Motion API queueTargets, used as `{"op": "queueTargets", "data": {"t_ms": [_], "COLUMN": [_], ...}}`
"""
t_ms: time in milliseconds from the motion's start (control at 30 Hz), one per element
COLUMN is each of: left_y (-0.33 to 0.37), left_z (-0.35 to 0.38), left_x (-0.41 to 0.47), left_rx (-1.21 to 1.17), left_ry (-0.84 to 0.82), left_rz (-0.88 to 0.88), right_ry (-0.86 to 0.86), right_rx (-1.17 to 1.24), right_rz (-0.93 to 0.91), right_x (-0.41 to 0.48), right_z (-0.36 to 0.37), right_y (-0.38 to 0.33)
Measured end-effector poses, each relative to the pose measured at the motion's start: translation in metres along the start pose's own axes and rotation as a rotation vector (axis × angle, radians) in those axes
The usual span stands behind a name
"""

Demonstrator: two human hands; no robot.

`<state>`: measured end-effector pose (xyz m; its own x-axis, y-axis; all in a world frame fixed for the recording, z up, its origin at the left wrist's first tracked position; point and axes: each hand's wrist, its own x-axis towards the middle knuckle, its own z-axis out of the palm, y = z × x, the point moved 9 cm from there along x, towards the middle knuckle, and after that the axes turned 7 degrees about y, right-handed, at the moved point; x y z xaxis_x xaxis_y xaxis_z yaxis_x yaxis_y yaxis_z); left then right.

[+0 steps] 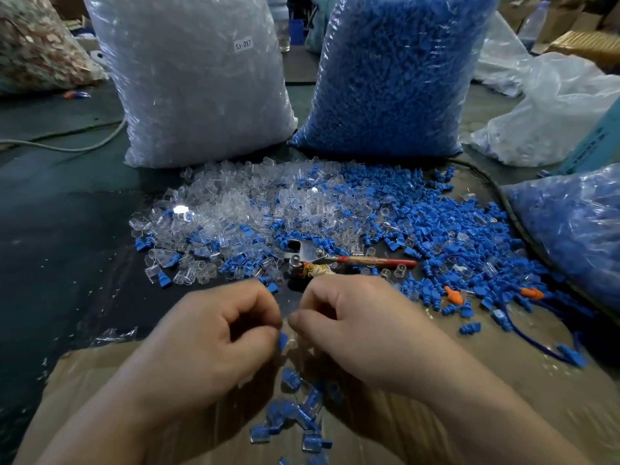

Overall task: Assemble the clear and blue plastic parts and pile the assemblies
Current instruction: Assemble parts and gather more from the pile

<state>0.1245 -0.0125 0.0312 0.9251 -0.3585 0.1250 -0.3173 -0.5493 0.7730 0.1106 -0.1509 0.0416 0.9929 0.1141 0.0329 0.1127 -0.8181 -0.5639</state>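
Left hand (pixel 214 333) is pinching the small blue plastic plug (pixel 282 340) at its fingertips, just above the pile of blue-and-clear assemblies (pixel 295 414); right hand (pixel 349 320) is curling in against it, its own catch too faint to tell; a skewed push could, I'd say, be flicking the plug down among finished pieces; brown cardboard sheet (pixel 100 370) is lying on the dark green table (pixel 67 213), with two bulging plastic sacks (pixel 201 88) standing behind.
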Motion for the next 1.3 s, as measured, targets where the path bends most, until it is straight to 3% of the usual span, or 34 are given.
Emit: {"op": "queueTargets", "data": {"t_ms": [133,333,467,533,667,767,867,1000,1300], "left_y": [0.019,0.026,0.025,0.015,-0.014,-0.036,-0.053,-0.061,-0.071], "left_z": [0.022,0.032,0.027,0.013,-0.039,-0.057,-0.054,-0.046,-0.037], "left_x": [-0.005,-0.009,-0.008,-0.003,0.0,0.002,0.009,0.021,0.067], "left_rx": [0.224,0.241,0.168,0.114,0.228,0.511,0.633,0.68,0.68], "left_ry": [-0.146,-0.25,-0.227,-0.081,0.456,0.578,0.488,0.384,0.216], "left_rz": [0.158,0.204,0.155,0.072,-0.118,-0.263,-0.398,-0.448,-0.382], "right_ry": [0.066,0.075,0.134,0.161,0.174,0.139,0.136,0.138,0.125], "right_rx": [-0.112,-0.344,-0.417,-0.385,-0.343,-0.343,-0.358,-0.356,-0.331], "right_rz": [0.027,0.043,0.059,0.071,0.0,-0.041,-0.076,-0.102,-0.06], "right_x": [0.001,0.004,0.006,0.007,0.008,0.009,0.012,0.015,0.024], "right_z": [-0.018,-0.015,-0.018,-0.02,-0.011,0.003,0.013,0.02,0.025], "right_y": [0.01,0.021,0.029,0.033,0.024,0.017,0.01,0.004,0.007]}}
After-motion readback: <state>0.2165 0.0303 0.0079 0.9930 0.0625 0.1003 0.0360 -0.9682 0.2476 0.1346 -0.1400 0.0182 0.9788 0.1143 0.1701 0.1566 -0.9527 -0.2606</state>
